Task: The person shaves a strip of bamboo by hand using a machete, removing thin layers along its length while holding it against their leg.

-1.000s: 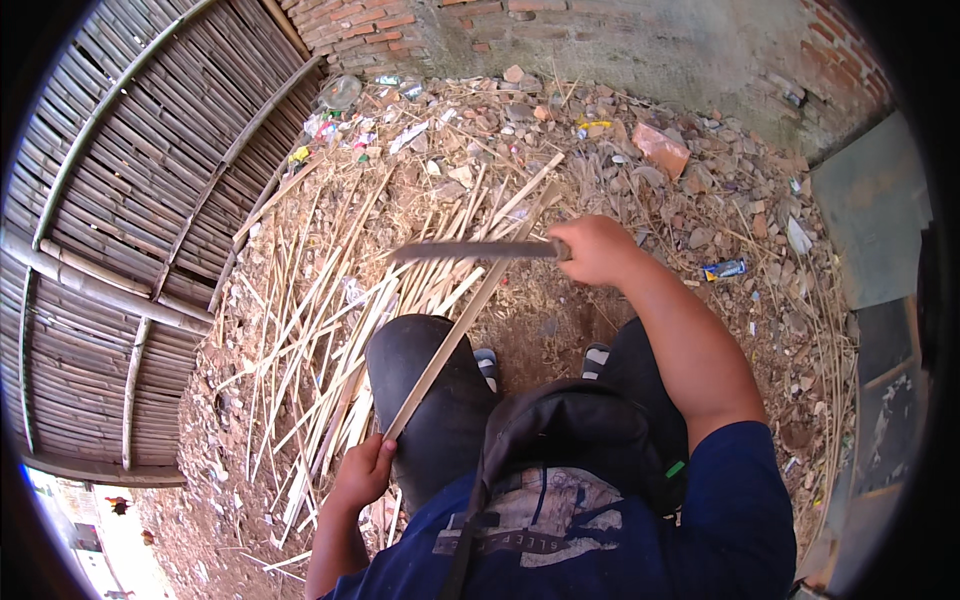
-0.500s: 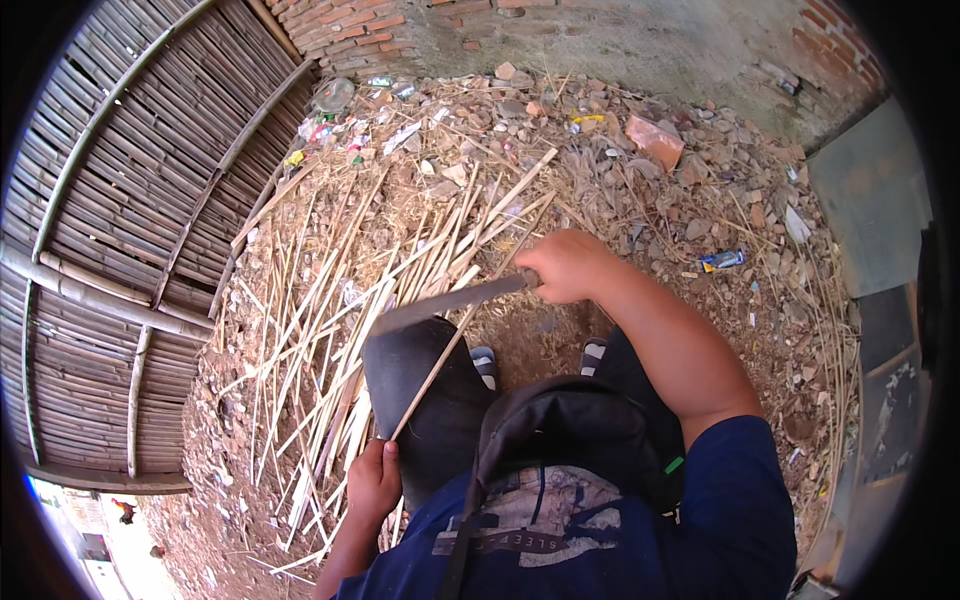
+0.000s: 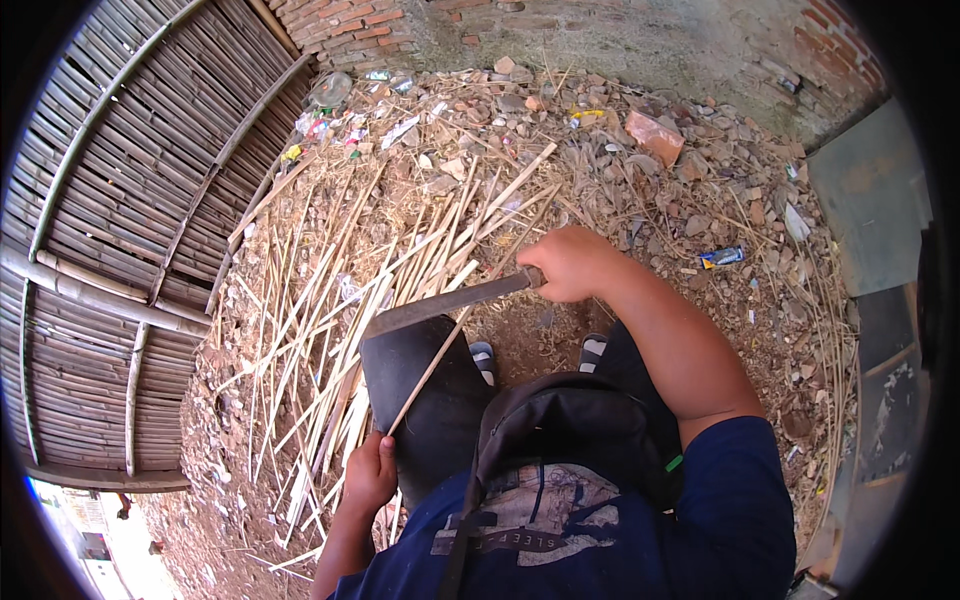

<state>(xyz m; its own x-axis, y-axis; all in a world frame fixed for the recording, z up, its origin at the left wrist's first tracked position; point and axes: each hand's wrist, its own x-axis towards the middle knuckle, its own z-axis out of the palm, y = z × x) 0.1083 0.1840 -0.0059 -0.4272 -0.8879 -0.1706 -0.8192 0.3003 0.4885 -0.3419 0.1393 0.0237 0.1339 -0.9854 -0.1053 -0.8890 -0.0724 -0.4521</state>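
My right hand (image 3: pixel 572 264) is closed round the handle end of a machete (image 3: pixel 455 300). Its long, dull blade points left, above my left knee, and crosses over a thin bamboo strip (image 3: pixel 428 372). Low on the left, my left hand (image 3: pixel 371 470) grips the near end of that strip, thumb along it. From there the strip slants up and away to the right, passing over my dark trouser leg. A loose heap of pale split bamboo strips (image 3: pixel 325 370) lies on the ground just left of my leg.
A bamboo slat wall (image 3: pixel 130 180) stands on the left and a brick wall (image 3: pixel 600 50) at the back. Rubble covers the ground, with a large broken brick (image 3: pixel 655 138) and a blue wrapper (image 3: pixel 722 257). A dark bag (image 3: pixel 570 430) hangs at my front.
The machete's blade tip has shifted slightly left. My left hand has edged up a little with the strip. Both grips are unchanged.
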